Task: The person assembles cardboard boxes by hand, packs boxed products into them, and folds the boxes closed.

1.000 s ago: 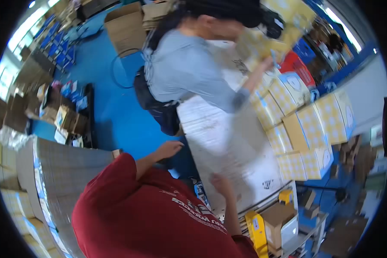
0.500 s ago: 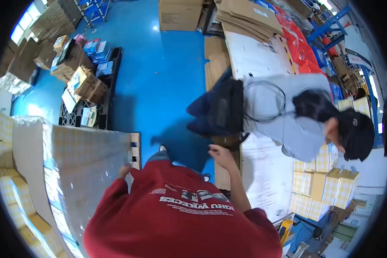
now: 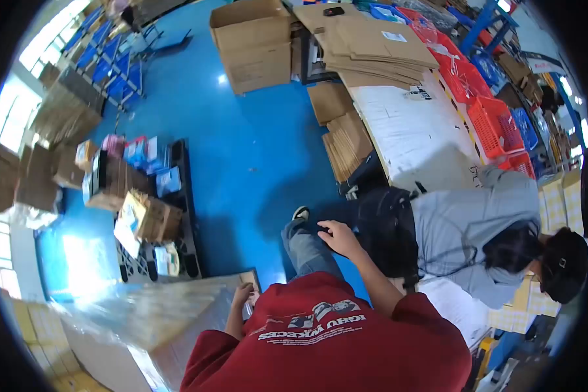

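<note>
My left hand (image 3: 244, 294) hangs low beside the corner of a plastic-wrapped stack (image 3: 176, 313); its fingers are curled in and nothing shows in them. Whether it touches the wrap I cannot tell. My right hand (image 3: 340, 236) is held in front of my body, fingers loosely bent and apart, holding nothing. Just beyond it are the dark trousers (image 3: 385, 228) of a person in a grey top (image 3: 470, 215) and black cap, who leans over the white-topped table (image 3: 418, 130). My shoe (image 3: 300, 214) is on the blue floor.
Flattened cardboard (image 3: 379, 49) lies on the table's far end, with red baskets (image 3: 493, 127) along its side. A large open carton (image 3: 251, 49) stands ahead. On the left, a black pallet (image 3: 188, 222) bears boxes and packages. Blue racks (image 3: 111, 65) stand farther back.
My view has shifted forward and turned, and one leg is now stepping ahead. The wrapped stack and the person in grey sit lower in view. Both hands still show nothing held.
</note>
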{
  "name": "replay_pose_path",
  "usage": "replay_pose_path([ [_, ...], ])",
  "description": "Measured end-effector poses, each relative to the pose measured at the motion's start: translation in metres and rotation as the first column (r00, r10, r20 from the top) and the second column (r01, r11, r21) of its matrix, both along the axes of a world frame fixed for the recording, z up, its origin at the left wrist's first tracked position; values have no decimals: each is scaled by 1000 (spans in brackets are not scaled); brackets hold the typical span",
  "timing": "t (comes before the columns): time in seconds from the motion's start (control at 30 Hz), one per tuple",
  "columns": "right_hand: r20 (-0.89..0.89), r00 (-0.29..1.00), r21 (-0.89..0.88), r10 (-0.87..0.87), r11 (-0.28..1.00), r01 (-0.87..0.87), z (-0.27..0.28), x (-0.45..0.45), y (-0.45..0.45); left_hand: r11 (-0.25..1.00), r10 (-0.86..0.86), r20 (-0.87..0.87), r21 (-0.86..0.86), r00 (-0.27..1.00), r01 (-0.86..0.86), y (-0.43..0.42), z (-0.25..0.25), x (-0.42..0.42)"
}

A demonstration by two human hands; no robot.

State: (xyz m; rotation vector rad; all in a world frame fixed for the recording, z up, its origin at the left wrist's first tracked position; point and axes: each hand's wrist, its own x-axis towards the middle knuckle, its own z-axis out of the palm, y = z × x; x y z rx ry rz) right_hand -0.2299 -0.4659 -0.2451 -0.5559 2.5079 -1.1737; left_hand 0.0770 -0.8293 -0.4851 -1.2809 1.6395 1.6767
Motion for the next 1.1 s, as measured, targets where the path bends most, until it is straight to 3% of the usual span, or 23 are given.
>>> replay_pose_path([
  [0.1, -22, 970, -152, -243, 959, 237, -6, -74, -14, 986, -167, -83, -23, 982, 165, -37, 11, -144],
  [0.2, 56, 869, -284, -492, 826, 486, -37, -127, -16, 934, -356, -168, -103, 919, 343, -51, 34, -314],
  [0.27, 101, 854, -218, -510, 827, 519, -83, -150, 3, 834, -543, -192, -235, 818, 499, -57, 65, -420],
  [0.33, 521, 678, -147, -517, 729, 669, -110, -174, 26, 752, -651, -213, -311, 728, 581, -65, 77, -530],
  [0.4, 538, 599, -187, -593, 609, 771, -144, -178, 41, 456, -876, -270, -731, 399, 508, -74, 66, -638],
  [0.47, 491, 589, -157, -641, 600, 784, -176, -174, 49, 460, -864, -262, -758, 429, 463, -56, 107, -745],
  [0.53, 704, 392, -72, -593, 489, 870, -157, -185, 52, 607, -787, -491, -725, 374, 324, -34, 140, -849],
  [0.6, 740, 292, -4, -606, 430, 903, -155, -195, 54, 626, -771, -569, -758, 285, 182, 16, 229, -942],
  [0.63, 732, 280, -1, -621, 410, 912, -153, -209, 54, 646, -763, -625, -751, 166, 140, 35, 256, -997],
  [0.67, 745, 183, -20, -642, 253, 967, -151, -224, 51, 667, -744, -667, -738, 41, 101, 52, 282, -1053],
  [0.7, 762, 85, -36, -642, 89, 995, -149, -245, 49, 721, -686, -725, -666, 62, 195, 83, 328, -1097],
  [0.73, 763, 69, -36, -643, 65, 997, -144, -268, 48, 756, -633, -769, -587, 94, 289, 112, 362, -1142],
  [0.8, 730, -127, -60, -672, -247, 967, -116, -343, 46, 702, -637, -770, -578, 6, 417, 150, 339, -1282],
  [0.83, 733, -135, -67, -666, -270, 961, -121, -375, 44, 639, -666, -745, -591, -30, 492, 175, 325, -1344],
  [0.87, 718, -272, -34, -641, -423, 906, -118, -412, 45, 571, -690, -720, -601, -69, 559, 203, 313, -1402],
  [0.9, 697, -397, -10, -597, -562, 827, -121, -446, 51, 385, -839, -518, -783, -168, 489, 237, 297, -1454],
  [0.93, 697, -407, -11, -591, -576, 818, -143, -455, 46, 379, -801, -589, -638, -107, 670, 259, 293, -1473],
  [0.97, 341, -371, 196, -864, -321, 927, -178, -448, 36, 364, -776, -631, -463, -12, 808, 281, 290, -1491],
  [1.0, -26, -130, 471, -991, -127, 873, -196, -464, 43, 377, -548, -757, 155, 355, 913, 289, 306, -1491],
  [1.03, -47, -138, 465, -989, -144, 873, -173, -492, 47, 339, -694, -629, 144, 350, 930, 299, 330, -1498],
  [1.07, 270, -317, 410, -909, -189, 892, -143, -506, 39, 298, -816, -474, 144, 330, 944, 308, 341, -1508],
  [1.1, 564, -428, 369, -706, -248, 896, -102, -533, 34, 290, -812, -483, 155, 329, 944, 316, 317, -1530],
])
